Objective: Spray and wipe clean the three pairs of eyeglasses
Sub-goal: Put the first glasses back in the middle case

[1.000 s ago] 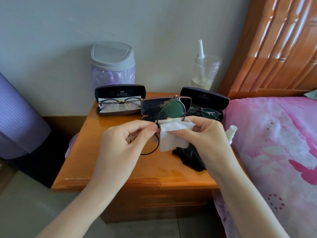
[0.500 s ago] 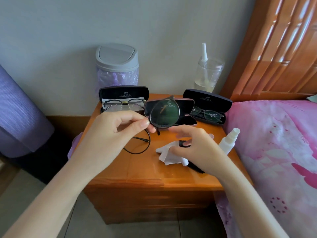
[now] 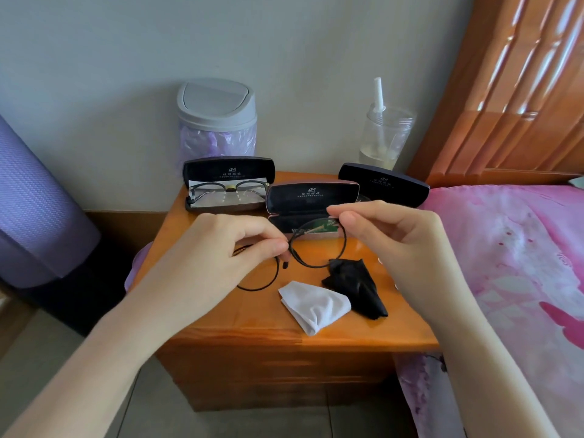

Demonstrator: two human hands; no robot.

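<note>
While left hand [image 3: 221,251] and right hand [image 3: 407,245] pinch one eyeglass pair [image 3: 317,248], three open cases [image 3: 313,197] (one occupied), two cloths [image 3: 316,305].

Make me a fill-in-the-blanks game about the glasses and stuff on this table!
The left hand and right hand hold round glasses with a ____ rim.
Beside the black cloth lies a ____ cloth.
____ open cases stand on the nightstand.
The bin at the back has a ____ lid.
Missing words: black; white; three; grey.
</note>
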